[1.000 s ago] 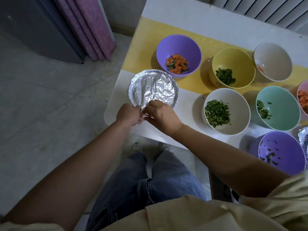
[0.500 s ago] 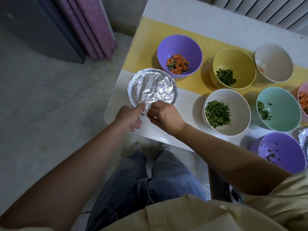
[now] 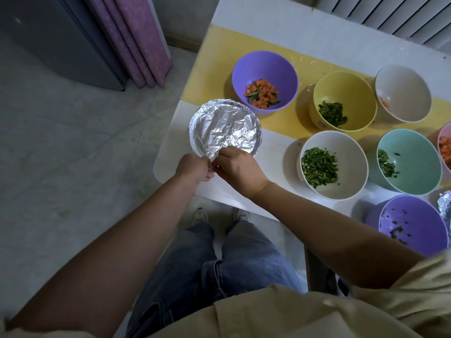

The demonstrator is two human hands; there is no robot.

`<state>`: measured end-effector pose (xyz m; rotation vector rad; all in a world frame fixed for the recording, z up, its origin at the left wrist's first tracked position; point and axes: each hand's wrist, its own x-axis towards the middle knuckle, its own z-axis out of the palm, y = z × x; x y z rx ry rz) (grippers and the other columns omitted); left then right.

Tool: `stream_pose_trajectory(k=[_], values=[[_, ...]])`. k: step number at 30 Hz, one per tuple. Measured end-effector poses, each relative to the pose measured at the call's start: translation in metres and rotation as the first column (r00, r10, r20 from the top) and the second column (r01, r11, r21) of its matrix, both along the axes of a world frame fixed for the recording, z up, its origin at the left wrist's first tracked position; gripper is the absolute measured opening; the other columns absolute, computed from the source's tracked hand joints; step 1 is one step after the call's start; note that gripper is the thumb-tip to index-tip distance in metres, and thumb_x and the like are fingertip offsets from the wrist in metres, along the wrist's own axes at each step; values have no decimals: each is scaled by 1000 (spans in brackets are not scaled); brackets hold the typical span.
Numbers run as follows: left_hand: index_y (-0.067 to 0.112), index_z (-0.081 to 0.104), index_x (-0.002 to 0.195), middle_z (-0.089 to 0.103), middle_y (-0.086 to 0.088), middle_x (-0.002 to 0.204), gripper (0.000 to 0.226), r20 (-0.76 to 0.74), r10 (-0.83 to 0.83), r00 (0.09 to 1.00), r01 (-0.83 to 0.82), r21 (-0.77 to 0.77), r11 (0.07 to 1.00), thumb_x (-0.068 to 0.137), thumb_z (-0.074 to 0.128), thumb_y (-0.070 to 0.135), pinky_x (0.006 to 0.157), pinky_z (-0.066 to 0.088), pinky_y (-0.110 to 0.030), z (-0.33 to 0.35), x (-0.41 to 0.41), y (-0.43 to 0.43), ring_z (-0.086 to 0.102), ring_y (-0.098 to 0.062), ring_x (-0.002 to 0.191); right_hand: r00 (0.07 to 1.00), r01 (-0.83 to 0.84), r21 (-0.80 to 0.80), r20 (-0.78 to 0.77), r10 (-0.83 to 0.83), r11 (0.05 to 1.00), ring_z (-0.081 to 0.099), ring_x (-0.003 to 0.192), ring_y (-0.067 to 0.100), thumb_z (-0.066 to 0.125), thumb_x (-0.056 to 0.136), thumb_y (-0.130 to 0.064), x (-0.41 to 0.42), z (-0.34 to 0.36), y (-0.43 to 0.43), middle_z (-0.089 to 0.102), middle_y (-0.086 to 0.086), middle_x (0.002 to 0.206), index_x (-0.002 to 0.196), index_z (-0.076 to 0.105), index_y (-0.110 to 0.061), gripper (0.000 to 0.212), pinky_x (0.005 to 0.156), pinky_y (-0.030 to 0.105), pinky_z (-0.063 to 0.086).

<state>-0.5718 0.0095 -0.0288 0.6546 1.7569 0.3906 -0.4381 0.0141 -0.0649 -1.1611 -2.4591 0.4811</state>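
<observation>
A round dish covered with crinkled aluminium foil [image 3: 224, 125] sits near the left front corner of the white table [image 3: 273, 147]. Both my hands meet at its near rim. My left hand [image 3: 194, 167] pinches the foil edge from the left, fingers curled. My right hand [image 3: 238, 167] pinches the same lifted foil edge from the right. What is under the foil is hidden.
Several bowls stand to the right: a purple bowl [image 3: 264, 69] with carrot and green pieces, a yellow bowl [image 3: 344, 91] with greens, a white bowl [image 3: 334, 145] with chopped greens, a teal bowl [image 3: 412, 152], a second purple bowl [image 3: 415, 220]. The table's front edge lies just behind my hands.
The near foil edge has lifted slightly off the rim. Both hands shifted a little along the rim and stay pinched together on it.
</observation>
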Motion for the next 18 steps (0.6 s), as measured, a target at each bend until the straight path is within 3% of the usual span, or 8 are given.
stream_pose_trajectory(k=[2, 5, 9, 11, 14, 16, 18], values=[[-1, 60, 94, 64, -13, 73, 17, -9, -35, 999, 35, 9, 999, 96, 44, 5, 30, 32, -10, 1, -3, 2, 59, -9, 43, 1000, -30, -32, -9, 30, 999, 59, 71, 32, 72, 80, -11, 2, 3, 0, 61, 12, 78, 82, 68, -2, 10, 57, 35, 49], [-1, 62, 96, 66, -14, 78, 21, -32, -118, 992, 117, -25, 993, 98, 43, 8, 29, 34, -10, 4, -12, 9, 59, -8, 41, 996, -70, -44, 53, 72, 997, 58, 79, 33, 82, 74, -18, 18, 5, 0, 62, 14, 88, 95, 66, -2, 31, 66, 36, 47], [0, 61, 78, 64, -11, 73, 27, -58, -201, 978, 197, -71, 978, 97, 45, 10, 30, 35, -11, 4, -26, 18, 57, -5, 35, 992, -86, 30, 90, 83, 996, 58, 75, 34, 79, 74, -11, 31, 4, 1, 60, 13, 83, 86, 65, -3, 21, 63, 38, 48], [1, 62, 75, 68, -12, 75, 29, -75, -175, 982, 170, -68, 983, 96, 46, 14, 41, 41, -14, 0, -28, 18, 63, -10, 45, 993, -103, 53, 59, 100, 993, 56, 71, 33, 66, 83, -6, 28, 3, 1, 59, 12, 78, 79, 64, -4, 5, 60, 37, 47], [1, 66, 85, 72, -13, 82, 36, -78, -37, 996, 33, -55, 998, 94, 51, 33, 68, 44, -28, -4, -24, 10, 67, -23, 69, 994, -99, 72, 54, 95, 992, 54, 68, 32, 54, 89, -9, 22, 0, 2, 58, 11, 76, 76, 64, -4, 17, 57, 35, 44], [1, 65, 86, 70, -13, 82, 42, -21, 40, 999, -42, -89, 995, 93, 55, 41, 71, 48, -31, -6, -16, 4, 67, -26, 72, 995, -85, 65, 51, 81, 994, 54, 68, 32, 57, 87, -7, 19, -1, 0, 57, 11, 75, 76, 64, -5, 14, 57, 36, 43], [2, 60, 82, 65, -17, 82, 34, 55, 94, 994, -88, -95, 992, 97, 53, 31, 61, 46, -28, -8, -7, -1, 62, -27, 69, 997, -70, 55, 39, 68, 996, 54, 67, 31, 54, 87, -8, 15, -1, 0, 57, 11, 75, 75, 64, -5, 16, 57, 35, 42]])
